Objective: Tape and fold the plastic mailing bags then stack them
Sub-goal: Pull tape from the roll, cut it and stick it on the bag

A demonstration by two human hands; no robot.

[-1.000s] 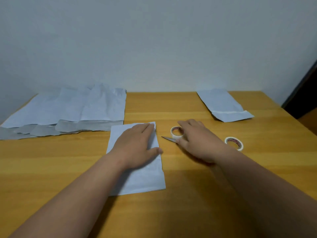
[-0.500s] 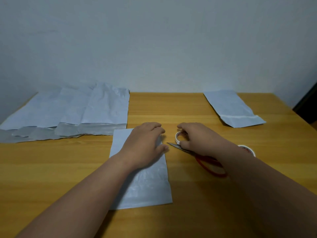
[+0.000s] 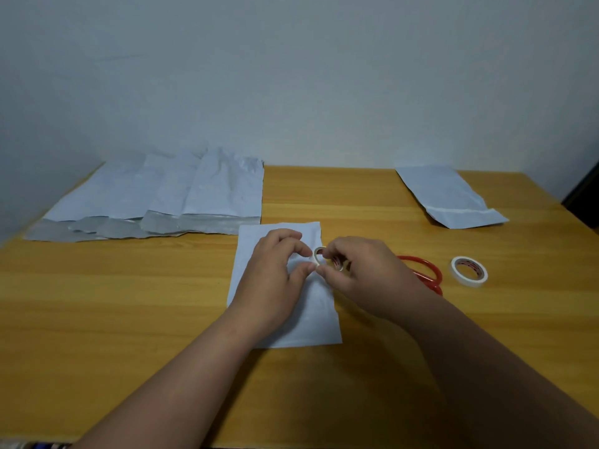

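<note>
A folded white mailing bag (image 3: 308, 322) lies flat at the table's middle. Above its upper right part my right hand (image 3: 366, 273) holds a small white tape roll (image 3: 321, 254). My left hand (image 3: 275, 277) hovers over the bag with thumb and forefinger pinched at the roll's edge, at the tape end. Several unfolded bags (image 3: 181, 196) lie overlapped at the back left. One folded, taped bag (image 3: 447, 196) rests at the back right.
Red-handled scissors (image 3: 424, 273) lie on the table just right of my right hand, partly hidden by it. A second white tape roll (image 3: 469, 271) lies further right. The wooden table (image 3: 113, 303) meets a plain wall behind.
My right hand lifted the small tape roll off the table and brought it over the bag. My left hand rose from pressing the bag and pinched at the roll. The scissors now lie uncovered.
</note>
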